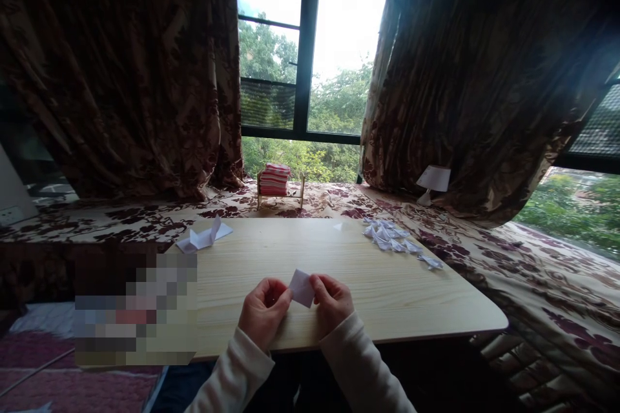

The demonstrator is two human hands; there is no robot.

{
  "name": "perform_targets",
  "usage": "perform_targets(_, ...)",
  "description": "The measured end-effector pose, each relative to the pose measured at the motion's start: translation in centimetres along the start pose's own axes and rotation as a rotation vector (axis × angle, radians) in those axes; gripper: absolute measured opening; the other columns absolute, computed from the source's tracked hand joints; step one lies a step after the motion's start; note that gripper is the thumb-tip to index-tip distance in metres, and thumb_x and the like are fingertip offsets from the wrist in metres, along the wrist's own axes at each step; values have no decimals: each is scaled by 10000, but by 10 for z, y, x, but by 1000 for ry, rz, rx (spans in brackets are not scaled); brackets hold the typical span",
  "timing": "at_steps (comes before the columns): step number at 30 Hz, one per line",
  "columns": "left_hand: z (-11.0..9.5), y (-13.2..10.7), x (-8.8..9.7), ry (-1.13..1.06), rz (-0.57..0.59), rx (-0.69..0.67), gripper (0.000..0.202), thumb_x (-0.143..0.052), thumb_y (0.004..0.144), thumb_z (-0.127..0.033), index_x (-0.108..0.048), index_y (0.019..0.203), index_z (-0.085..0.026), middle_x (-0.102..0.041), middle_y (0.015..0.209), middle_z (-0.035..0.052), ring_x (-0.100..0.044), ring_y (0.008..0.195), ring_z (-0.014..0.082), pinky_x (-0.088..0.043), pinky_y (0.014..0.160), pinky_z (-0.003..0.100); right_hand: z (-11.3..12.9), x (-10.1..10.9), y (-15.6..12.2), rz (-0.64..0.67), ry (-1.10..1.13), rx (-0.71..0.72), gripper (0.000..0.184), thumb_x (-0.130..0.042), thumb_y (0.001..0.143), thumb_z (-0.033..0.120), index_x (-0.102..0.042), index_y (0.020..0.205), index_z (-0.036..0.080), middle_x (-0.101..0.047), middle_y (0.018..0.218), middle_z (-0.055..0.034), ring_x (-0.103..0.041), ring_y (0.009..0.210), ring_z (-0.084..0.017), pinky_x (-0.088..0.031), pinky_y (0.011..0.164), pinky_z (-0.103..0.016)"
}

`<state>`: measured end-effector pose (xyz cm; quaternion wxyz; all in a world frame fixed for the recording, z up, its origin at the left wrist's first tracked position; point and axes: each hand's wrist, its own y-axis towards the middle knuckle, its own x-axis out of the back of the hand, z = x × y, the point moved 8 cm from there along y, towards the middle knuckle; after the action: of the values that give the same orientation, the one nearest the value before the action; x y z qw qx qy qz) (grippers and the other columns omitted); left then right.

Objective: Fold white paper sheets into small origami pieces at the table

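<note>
Between my two hands is a small folded square of white paper [301,288], held up above the table's near edge and turned so that a corner points upward. My left hand [264,311] pinches its left corner between thumb and forefinger. The right corner is gripped the same way by my right hand [333,300]. The other fingers of both hands are curled in. On the right of the table lies a pile of folded white paper pieces [390,235]. White paper sheets [206,236], some with raised folds, rest at the far left corner.
The light wooden table [271,251] stands before a window ledge with a floral cover [334,202]. On the ledge are a small rack [303,192] with stacked pink striped cloths [275,179] and a white lamp [434,179]. A blurred patch hides the table's left end.
</note>
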<state>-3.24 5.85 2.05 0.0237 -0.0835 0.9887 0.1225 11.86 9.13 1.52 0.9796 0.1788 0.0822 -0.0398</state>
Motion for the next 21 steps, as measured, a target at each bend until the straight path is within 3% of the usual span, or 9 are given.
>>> perform_targets(15, 1, -1, 5, -98, -55, 37, 190, -603, 675, -337, -563, 686, -152, -568, 597, -26, -562, 577, 124, -466, 622, 253, -2, 1, 1, 37, -3, -29, 316, -592, 681, 436, -665, 692, 128, -511, 488, 7, -399, 437, -82, -334, 389, -194)
perform_targets(21, -2, 0, 2, -41, -43, 11, 182, -637, 642, -300, -532, 654, -152, -564, 588, -32, -550, 576, 112, -430, 579, 212, -1, -1, 1, 64, -11, -9, 320, -582, 692, 439, -674, 703, 132, -525, 514, 0, -400, 442, -82, -320, 389, -195)
